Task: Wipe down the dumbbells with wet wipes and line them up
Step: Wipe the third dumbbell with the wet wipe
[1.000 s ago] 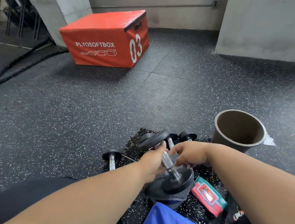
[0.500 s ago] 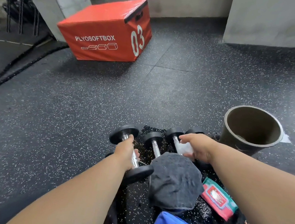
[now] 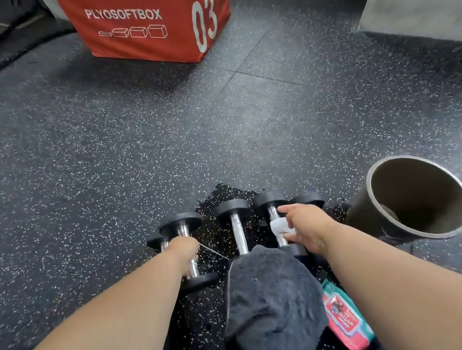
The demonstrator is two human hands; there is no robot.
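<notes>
Red plyo box (image 3: 143, 19) far left; open brown bucket (image 3: 417, 199) right; dark towel (image 3: 274, 304) near.

Dumbbells on the floor, one in each of your hands.

Your left hand (image 3: 182, 250) grips the chrome handle of the left dumbbell (image 3: 183, 228), black round heads at both ends, near head on the floor. Another dumbbell (image 3: 159, 242) lies just behind it, mostly hidden. The middle dumbbell (image 3: 235, 222) lies free, its near end under a dark cloth. Your right hand (image 3: 307, 226) holds a white wipe (image 3: 281, 226) around the handle of the right dumbbell (image 3: 273, 206). A further head (image 3: 309, 198) shows beyond it. The red wipes pack (image 3: 344, 318) lies flat beside your right forearm.
</notes>
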